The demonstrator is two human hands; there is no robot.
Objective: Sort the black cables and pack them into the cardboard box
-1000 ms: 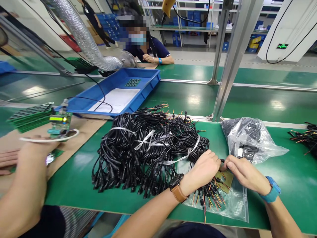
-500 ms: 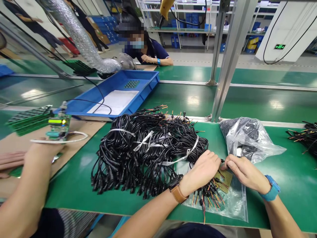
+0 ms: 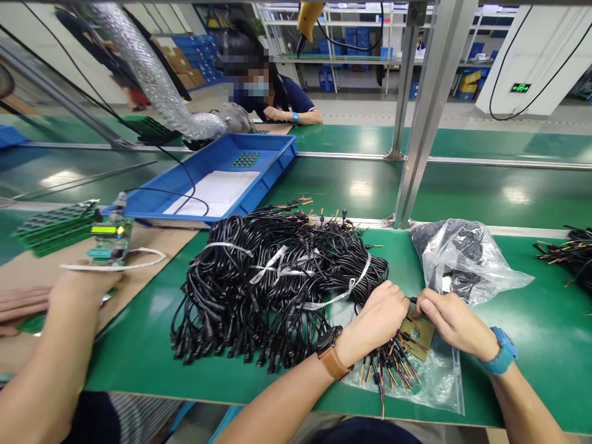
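Observation:
My left hand [image 3: 380,311], below a black watch on a brown strap, is closed on a black cable [image 3: 412,300]. Facing it, my right hand [image 3: 446,317], above a blue wristband, pinches the end of that cable; the fingertips hide most of it. Under the hands, stripped red and yellow wire ends [image 3: 393,367] fan out over a clear plastic bag [image 3: 446,388] and a small tan board [image 3: 420,338]. Left of my hands lie bundled black cables [image 3: 259,277] with white ties and black connectors.
Behind my right hand is a bag of black parts [image 3: 457,253]. More cables [image 3: 568,256] lie far right. A metal post [image 3: 428,117] rises behind the bench. At left are a blue tray [image 3: 272,169], a lit circuit board [image 3: 111,237] and a neighbour's arm [image 3: 60,333]. Another person [image 3: 287,102] sits opposite.
The right hand has drawn very slightly away from the left, so a little more of the cable shows between them. At left, the neighbour's hand has shifted a little.

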